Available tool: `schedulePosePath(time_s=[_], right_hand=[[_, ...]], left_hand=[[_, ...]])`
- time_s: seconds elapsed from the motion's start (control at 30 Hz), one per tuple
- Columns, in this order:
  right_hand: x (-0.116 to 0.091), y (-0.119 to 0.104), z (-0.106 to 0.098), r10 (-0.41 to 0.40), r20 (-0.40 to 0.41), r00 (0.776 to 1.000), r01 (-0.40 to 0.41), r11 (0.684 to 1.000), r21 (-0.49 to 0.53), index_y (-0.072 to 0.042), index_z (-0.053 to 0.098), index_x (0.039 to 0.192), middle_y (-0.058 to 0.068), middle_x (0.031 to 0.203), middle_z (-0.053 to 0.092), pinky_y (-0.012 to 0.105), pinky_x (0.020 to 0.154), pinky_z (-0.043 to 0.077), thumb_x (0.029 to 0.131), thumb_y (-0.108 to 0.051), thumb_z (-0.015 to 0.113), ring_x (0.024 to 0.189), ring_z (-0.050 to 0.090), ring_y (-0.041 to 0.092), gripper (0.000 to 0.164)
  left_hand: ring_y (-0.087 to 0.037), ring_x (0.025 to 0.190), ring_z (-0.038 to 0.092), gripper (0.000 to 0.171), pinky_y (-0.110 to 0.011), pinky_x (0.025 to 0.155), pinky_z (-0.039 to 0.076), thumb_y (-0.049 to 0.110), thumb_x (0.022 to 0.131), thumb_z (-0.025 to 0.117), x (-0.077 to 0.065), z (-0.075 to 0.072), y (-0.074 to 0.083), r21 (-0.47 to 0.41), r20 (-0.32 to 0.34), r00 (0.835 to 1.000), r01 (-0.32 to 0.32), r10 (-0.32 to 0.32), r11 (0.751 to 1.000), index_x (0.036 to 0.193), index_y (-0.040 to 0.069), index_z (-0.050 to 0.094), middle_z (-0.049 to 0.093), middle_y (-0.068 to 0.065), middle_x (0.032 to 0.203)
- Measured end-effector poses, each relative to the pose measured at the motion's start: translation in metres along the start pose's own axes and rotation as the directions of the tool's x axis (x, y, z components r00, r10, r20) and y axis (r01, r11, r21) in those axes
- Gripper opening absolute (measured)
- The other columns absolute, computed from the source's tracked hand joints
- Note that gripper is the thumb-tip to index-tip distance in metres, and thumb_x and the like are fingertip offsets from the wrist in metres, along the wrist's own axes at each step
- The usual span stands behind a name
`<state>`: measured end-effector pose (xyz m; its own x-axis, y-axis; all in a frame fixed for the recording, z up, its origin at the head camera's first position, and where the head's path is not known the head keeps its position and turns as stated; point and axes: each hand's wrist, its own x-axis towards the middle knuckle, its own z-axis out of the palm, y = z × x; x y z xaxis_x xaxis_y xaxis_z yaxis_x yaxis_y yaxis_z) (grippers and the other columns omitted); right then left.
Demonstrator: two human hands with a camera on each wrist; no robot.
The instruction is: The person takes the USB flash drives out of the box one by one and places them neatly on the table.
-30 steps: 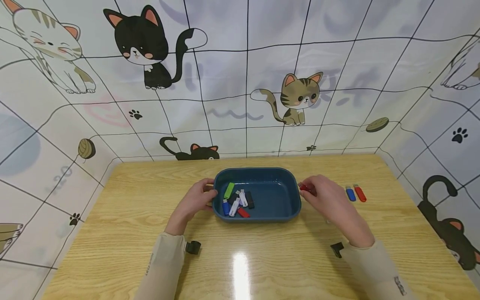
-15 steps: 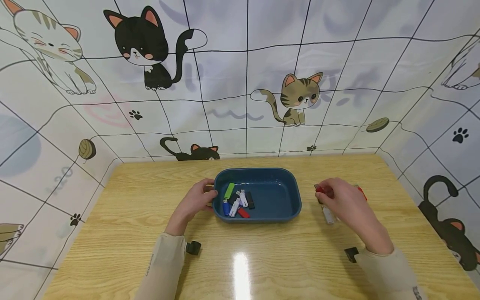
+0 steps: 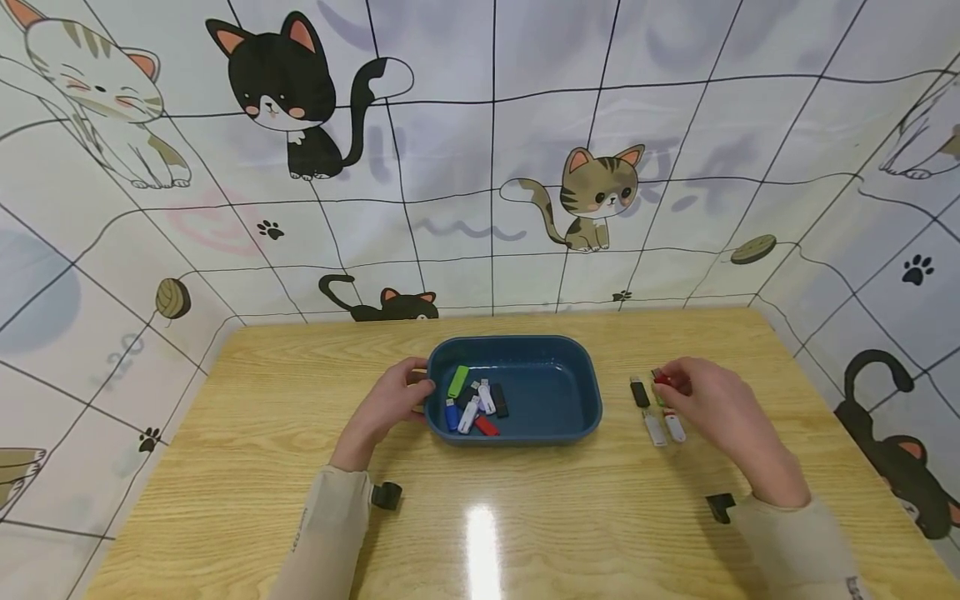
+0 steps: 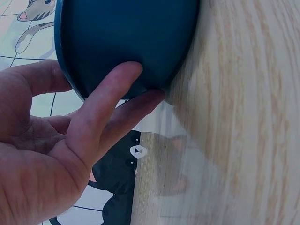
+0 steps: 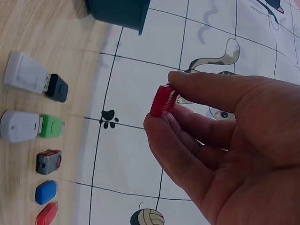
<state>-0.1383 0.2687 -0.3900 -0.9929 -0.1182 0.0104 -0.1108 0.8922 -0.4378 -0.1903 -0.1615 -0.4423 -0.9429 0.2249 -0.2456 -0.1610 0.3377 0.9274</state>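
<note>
My right hand (image 3: 708,400) pinches a red USB stick (image 5: 164,100) between thumb and finger, close over several USB sticks on the table. My left hand (image 3: 390,396) rests against the left end of a dark blue plastic bin (image 3: 551,439), its fingers (image 4: 105,98) fairly straight along the outer wall. Inside the bin's left half lies a pile of USB sticks, among them a green one (image 3: 458,382), a white one (image 3: 469,414), a blue one (image 3: 452,415) and a red one (image 3: 487,426).
Beside my right hand lie a black stick (image 3: 640,392), a silver-white one (image 3: 655,429) and a white one (image 3: 675,427). The right wrist view also shows a grey (image 5: 48,161), a blue (image 5: 46,192) and a red stick (image 5: 47,213). A cat-print sheet (image 3: 465,175) surrounds the wooden table (image 3: 570,517).
My right hand has moved right, away from the bin's right end, still pinching the red USB stick. The black and white sticks have come into view. My left hand and the bin stay put.
</note>
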Motion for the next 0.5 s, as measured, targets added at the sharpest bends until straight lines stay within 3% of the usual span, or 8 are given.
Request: schedulePosePath(time_s=[0.2, 0.5], right_hand=[[-0.002, 0.012, -0.001, 0.013, -0.002, 1.000, -0.013, 1.000, -0.021, 0.008, 0.069, 0.112, 0.015, 0.094, 0.072, 0.050, 0.070, 0.054, 0.097, -0.017, 0.073, 0.084, 0.067, 0.031, 0.029], [-0.006, 0.032, 0.001, 0.079, 0.039, 0.996, -0.076, 0.995, -0.060, 0.008, 0.067, 0.106, 0.016, 0.092, 0.070, 0.044, 0.065, 0.051, 0.096, -0.018, 0.073, 0.079, 0.062, 0.028, 0.028]], left_hand=[[-0.037, 0.101, 0.072, 0.046, -0.046, 0.075, 0.064, 0.010, 0.103, 0.053, -0.001, -0.001, 0.000, 0.008, 0.008, 1.000, -0.008, 0.008, 1.000, 0.146, -0.004, 0.046, 0.057, -0.031, 0.137], [-0.037, 0.101, 0.072, 0.046, -0.047, 0.076, 0.064, 0.010, 0.104, 0.054, -0.001, 0.000, 0.001, 0.001, 0.000, 1.000, 0.003, -0.003, 1.000, 0.147, -0.003, 0.046, 0.058, -0.029, 0.137]])
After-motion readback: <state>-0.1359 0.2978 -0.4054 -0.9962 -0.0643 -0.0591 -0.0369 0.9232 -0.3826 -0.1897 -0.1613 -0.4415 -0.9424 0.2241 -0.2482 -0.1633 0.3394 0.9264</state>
